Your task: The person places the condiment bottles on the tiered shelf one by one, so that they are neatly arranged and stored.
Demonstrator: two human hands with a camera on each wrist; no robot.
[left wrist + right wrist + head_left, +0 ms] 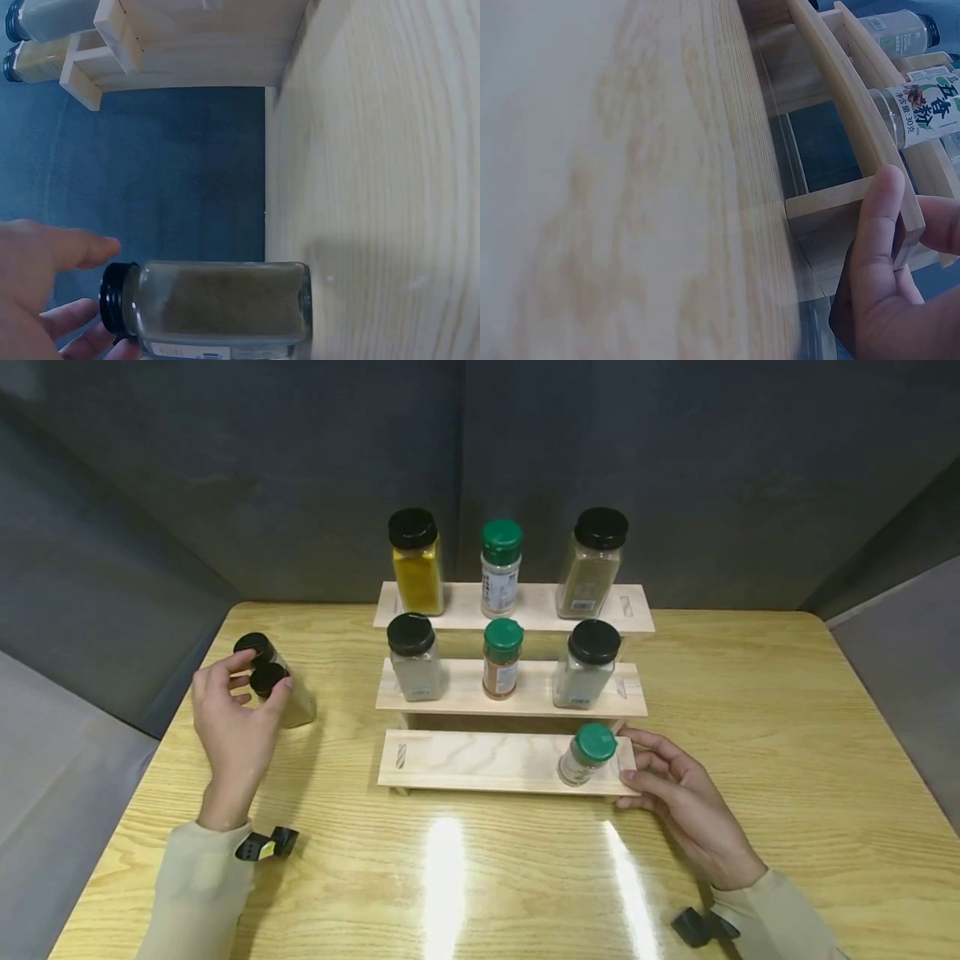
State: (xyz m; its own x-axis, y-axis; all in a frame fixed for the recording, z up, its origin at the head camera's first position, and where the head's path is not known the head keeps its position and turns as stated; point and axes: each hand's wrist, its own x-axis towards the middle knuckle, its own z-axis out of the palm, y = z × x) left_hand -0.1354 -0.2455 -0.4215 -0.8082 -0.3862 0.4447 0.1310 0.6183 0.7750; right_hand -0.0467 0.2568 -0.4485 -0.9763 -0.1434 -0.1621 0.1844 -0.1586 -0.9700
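Two black-lidded spice jars stand close together at the table's left: a nearer jar (pixel 225 300) of brownish powder and a farther jar (pixel 279 658) partly hidden behind it. My left hand (pixel 238 710) reaches round their lids, index finger at the farther lid, thumb beside the nearer one. A gap shows between thumb and lid in the left wrist view. My right hand (pixel 686 793) grips the right end of the lowest shelf of a three-step wooden rack (pixel 480 762), thumb at its front edge. Close by on that shelf stands a small green-capped jar (pixel 588 756).
On the middle step, a green-capped jar (pixel 502 664) stands between two black-lidded jars. The top step holds a yellow-powder jar (pixel 418 572), another green-capped jar (pixel 500 577) and a brown-powder jar (pixel 591 572). Dark cloth (pixel 337 468) hangs behind the wooden table (pixel 750 693).
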